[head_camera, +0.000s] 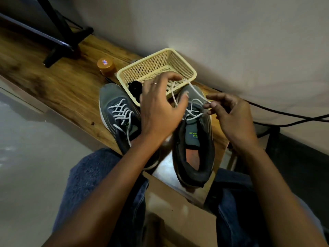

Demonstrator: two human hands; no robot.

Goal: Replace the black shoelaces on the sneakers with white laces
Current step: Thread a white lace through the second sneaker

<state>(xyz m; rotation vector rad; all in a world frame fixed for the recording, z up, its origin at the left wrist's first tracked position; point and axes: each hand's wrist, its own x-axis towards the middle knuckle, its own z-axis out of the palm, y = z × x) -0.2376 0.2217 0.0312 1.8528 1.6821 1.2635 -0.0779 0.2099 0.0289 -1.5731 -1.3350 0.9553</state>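
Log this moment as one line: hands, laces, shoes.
left hand: holds white lace | right hand: pinches lace end | right sneaker: partly laced | left sneaker: white-laced | basket: black laces

Head cam, close, down-fwd view.

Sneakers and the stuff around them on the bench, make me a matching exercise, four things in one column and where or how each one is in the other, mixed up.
Things:
1. left sneaker
2. right sneaker
3. basket
4. orange jar

States:
A. holds a black bundle in its near corner
B. stands on the wood left of the basket
C. white lace already crossed through all its eyelets
D. white lace only partly threaded, its ends held by both hands

Pairs: 1-C, 2-D, 3-A, 4-B
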